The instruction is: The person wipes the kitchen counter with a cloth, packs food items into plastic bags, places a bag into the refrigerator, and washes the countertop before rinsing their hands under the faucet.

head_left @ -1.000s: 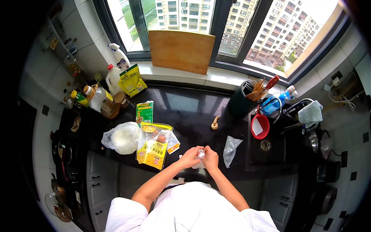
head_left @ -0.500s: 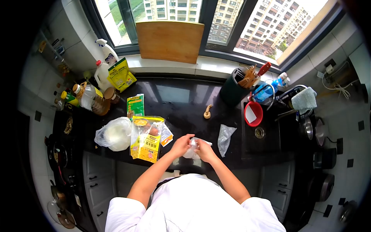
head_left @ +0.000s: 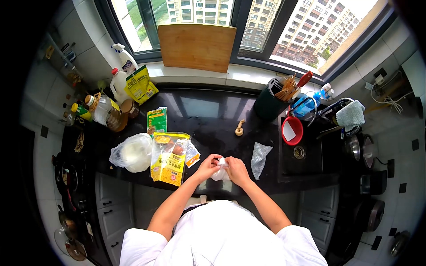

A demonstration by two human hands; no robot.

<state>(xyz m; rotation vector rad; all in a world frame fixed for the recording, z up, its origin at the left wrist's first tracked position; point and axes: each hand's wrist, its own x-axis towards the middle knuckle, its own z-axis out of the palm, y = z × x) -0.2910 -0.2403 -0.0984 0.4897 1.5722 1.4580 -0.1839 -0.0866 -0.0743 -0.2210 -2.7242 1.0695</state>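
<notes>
A small whitish plastic bag is gathered between my two hands near the counter's front edge; its contents cannot be made out. My left hand pinches the bag's bunched top from the left. From the right, my right hand grips the same gathered neck, fingers closed. Left of my hands lie a yellow printed food packet, a white-and-orange packet and a larger clear bag with something white inside. Right of them rests a flat clear plastic bag. Beyond sits a piece of ginger-like root.
A green packet lies behind the yellow one. An oil bottle stands with other bottles at the left. At the right are a dark knife holder, a red basin and the sink. A wooden board leans at the window.
My hands have drawn the bag's top together into a tighter bunch, and its loose edge at the right no longer shows. The view has shifted slightly.
</notes>
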